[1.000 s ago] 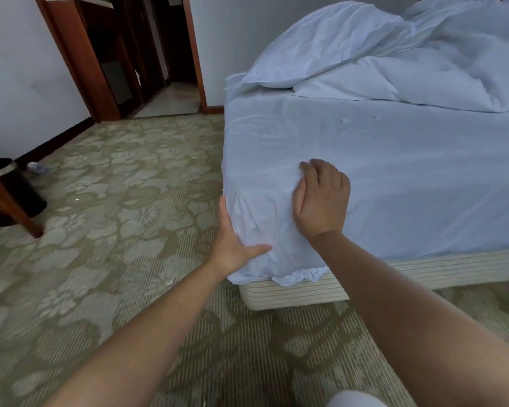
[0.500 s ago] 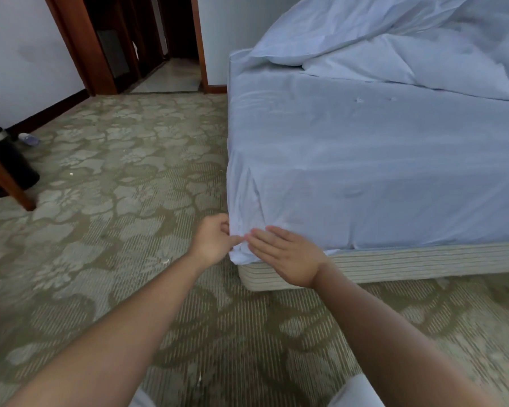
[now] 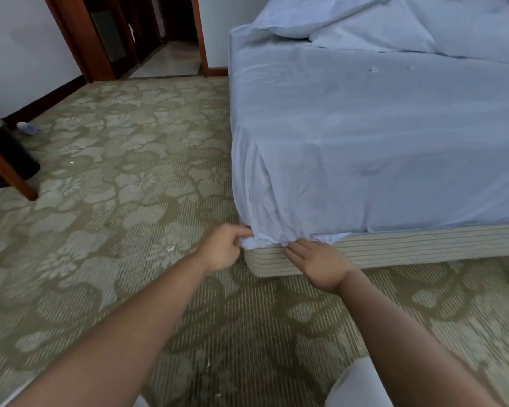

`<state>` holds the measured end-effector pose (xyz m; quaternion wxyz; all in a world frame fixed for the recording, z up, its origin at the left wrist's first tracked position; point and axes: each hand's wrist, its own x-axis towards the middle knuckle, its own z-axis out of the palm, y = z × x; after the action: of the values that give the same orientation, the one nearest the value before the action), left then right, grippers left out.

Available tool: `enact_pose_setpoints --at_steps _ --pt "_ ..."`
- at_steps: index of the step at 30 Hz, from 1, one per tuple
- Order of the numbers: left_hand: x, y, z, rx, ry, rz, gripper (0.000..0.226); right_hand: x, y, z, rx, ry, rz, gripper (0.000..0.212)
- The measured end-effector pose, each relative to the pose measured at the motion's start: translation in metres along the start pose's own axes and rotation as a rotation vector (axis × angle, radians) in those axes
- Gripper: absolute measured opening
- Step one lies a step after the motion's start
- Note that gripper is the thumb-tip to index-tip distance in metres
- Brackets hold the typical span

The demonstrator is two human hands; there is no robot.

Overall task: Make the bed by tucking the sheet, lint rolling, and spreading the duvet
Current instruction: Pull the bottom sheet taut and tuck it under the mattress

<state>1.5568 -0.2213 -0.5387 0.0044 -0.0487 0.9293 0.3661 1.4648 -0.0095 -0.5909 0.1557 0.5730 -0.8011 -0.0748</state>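
Observation:
A pale blue sheet [image 3: 365, 136] covers the mattress and hangs bunched at the near corner. My left hand [image 3: 222, 249] pinches the loose hem of the sheet at that corner, just above the striped bed base [image 3: 423, 245]. My right hand [image 3: 318, 262] lies against the base with straight fingers, its fingertips touching the sheet's bottom edge where mattress meets base. A crumpled white duvet [image 3: 423, 22] is heaped at the far end of the bed. No lint roller shows.
Patterned green carpet [image 3: 115, 201] spreads to the left and in front of the bed. A black bin [image 3: 3, 151] and a wooden leg [image 3: 9, 174] stand at the far left. A doorway [image 3: 171, 48] with wooden frames opens behind.
Both hands dropped from the top and side of the mattress corner down to its bottom edge. My left hand took hold of the hem; my right went flat against the base.

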Motion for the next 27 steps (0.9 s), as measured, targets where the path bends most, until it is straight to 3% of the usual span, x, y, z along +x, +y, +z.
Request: enact_pose_setpoints --at_steps 2,5,11,16,19,23,27 --pt "-0.005 0.002 0.002 0.061 -0.034 0.035 0.062 -0.009 0.005 -0.004 0.003 -0.01 0.052 0.04" --pt "-0.012 0.006 0.013 0.232 0.061 0.06 0.058 -0.011 0.013 -0.011 0.013 -0.074 0.158 0.022" --pt "-0.028 0.004 0.041 0.334 -0.004 0.036 0.068 -0.022 -0.001 -0.009 -0.001 -0.158 0.26 0.052" --pt "-0.016 0.004 0.036 0.109 0.181 -0.018 0.047 -0.021 -0.018 0.003 0.068 -0.167 0.472 0.057" --pt "-0.014 0.011 0.038 0.0 0.266 -0.108 0.04 -0.017 -0.027 0.006 0.085 -0.365 0.544 0.056" --pt "-0.019 0.022 0.054 0.042 0.409 -0.133 0.039 -0.014 -0.022 -0.001 0.031 -0.388 0.522 0.058" --pt "-0.008 0.023 0.057 -0.056 0.564 -0.169 0.021 -0.007 -0.019 -0.011 0.023 -0.475 0.514 0.056"
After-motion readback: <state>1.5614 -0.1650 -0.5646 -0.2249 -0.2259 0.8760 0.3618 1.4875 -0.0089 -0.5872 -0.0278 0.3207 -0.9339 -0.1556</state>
